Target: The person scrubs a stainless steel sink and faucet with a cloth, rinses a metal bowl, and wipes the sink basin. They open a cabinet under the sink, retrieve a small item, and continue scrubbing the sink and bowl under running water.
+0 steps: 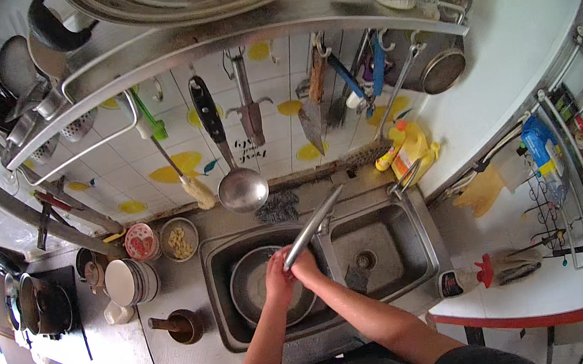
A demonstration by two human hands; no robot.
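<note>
Both my hands are together above the left basin of the double steel sink (214,306). They grip the lower end of a shiny metal dish or lid (313,229), seen almost edge-on and tilted up to the right. My left hand (279,279) is on its left side, and my right hand (305,268) is on the right, with its fingers partly hidden. Under them, a round metal bowl (237,289) sits in the left basin with a pale patch inside. The tap (324,226) is partly hidden behind the dish.
Stacked white bowls (121,283), a bowl of peeled garlic cloves (180,242) and a mortar (189,327) stand to the left. A ladle (243,189) hangs from the rack overhead. Behind the right basin (391,240) is a yellow detergent bottle (412,147); a dark scouring pad (277,208) lies behind the sink.
</note>
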